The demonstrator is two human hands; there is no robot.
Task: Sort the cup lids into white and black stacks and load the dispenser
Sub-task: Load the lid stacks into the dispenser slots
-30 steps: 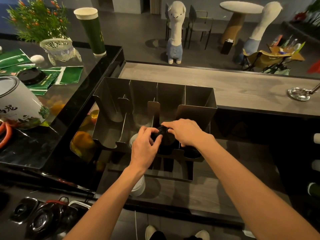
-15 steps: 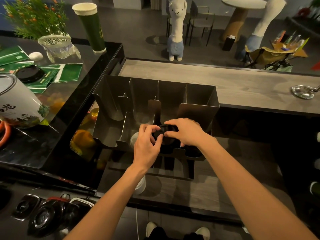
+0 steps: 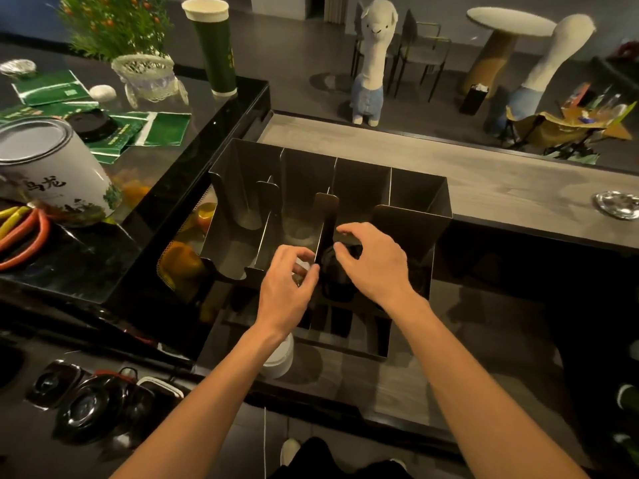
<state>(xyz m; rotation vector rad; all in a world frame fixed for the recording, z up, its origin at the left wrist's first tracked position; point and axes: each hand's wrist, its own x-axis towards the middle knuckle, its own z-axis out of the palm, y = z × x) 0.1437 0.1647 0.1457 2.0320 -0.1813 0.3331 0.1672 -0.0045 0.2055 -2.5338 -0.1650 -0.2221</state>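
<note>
right hand (image 3: 373,261) clamps the black lid stack (image 3: 332,276) in the dispenser (image 3: 408,229), third slot from its left, likely seating it. left hand (image 3: 283,288) is at the adjacent divider (image 3: 326,216), probably steadying; can't tell its grip.

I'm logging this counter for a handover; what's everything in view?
dispenser: one, steel, four slots, centre counter.
black lids: one stack, black, third slot from left.
white lids: one stack, white, second slot, partly hidden.
loose lid: one, black, left counter.
paper cup: one, green, left counter's far corner.
tin: one, white, left counter.
packets: several, green, left counter.
plush alpacas: two, white, floor beyond.
left hand: one, at the divider, grip unclear.
right hand: one, fingers curled on the black lids.
</note>
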